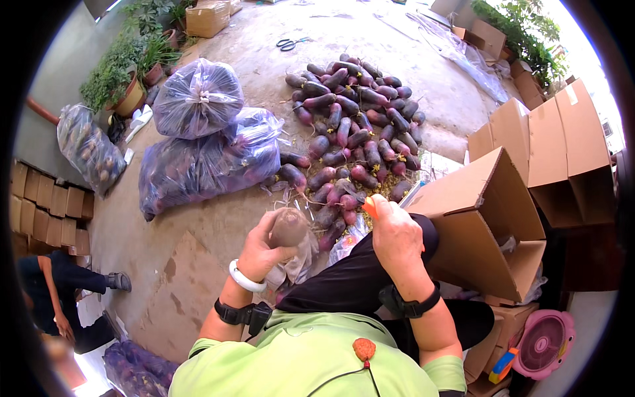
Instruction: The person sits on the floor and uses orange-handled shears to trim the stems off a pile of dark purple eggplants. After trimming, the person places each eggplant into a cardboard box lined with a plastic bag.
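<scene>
My left hand (pixel 265 248) grips a root vegetable (pixel 288 227), like a radish, with its blunt end facing up. A pale cloth (pixel 296 262) hangs just below that hand. My right hand (pixel 397 233) is closed round the orange handle of a knife (pixel 370 207); its dark blade points toward the pile and is partly hard to make out. Beyond both hands lies a large pile of dark purple radishes (pixel 358 119), some with thin root tails and yellow scraps between them.
Filled plastic bags (pixel 211 168) are stacked at the left of the pile. Scissors (pixel 291 43) lie on the floor beyond it. Open cardboard boxes (pixel 471 198) stand close at the right, near a pink fan (pixel 543 342). Another person (pixel 64 293) is at the far left.
</scene>
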A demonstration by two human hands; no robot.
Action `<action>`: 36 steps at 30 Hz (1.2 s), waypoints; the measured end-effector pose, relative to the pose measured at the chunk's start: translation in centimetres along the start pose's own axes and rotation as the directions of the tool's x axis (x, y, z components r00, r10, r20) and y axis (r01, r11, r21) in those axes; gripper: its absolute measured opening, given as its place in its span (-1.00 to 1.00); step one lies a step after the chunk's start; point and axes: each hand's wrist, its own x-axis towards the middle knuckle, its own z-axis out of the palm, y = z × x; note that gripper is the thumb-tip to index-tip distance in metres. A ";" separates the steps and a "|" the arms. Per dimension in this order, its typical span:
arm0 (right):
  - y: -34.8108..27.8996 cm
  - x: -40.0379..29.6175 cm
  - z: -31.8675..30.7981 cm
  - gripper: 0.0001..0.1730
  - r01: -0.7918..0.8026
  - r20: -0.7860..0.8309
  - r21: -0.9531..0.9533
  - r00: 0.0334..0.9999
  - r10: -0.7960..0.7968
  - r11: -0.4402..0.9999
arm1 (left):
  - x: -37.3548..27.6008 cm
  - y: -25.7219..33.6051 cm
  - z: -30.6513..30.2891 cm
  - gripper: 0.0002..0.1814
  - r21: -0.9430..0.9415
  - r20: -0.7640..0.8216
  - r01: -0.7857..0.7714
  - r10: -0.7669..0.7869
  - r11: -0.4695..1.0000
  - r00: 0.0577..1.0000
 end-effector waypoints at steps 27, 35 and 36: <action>18.9 -19.5 -17.4 -0.70 -0.668 -0.747 0.485 0.021 0.665 0.565 | 14.5 16.6 22.9 -0.08 0.315 0.596 -0.043 -0.162 0.948 0.786; 21.0 -20.4 -16.1 -0.72 -0.536 -0.551 0.722 -0.063 0.832 0.437 | 20.0 13.1 40.8 -0.24 0.467 0.874 -0.691 -0.407 0.552 0.266; 20.9 -20.4 -16.3 -0.72 -0.534 -0.547 0.727 -0.071 0.834 0.432 | 20.5 11.9 43.1 -0.28 0.424 0.877 -0.765 -0.432 0.484 0.213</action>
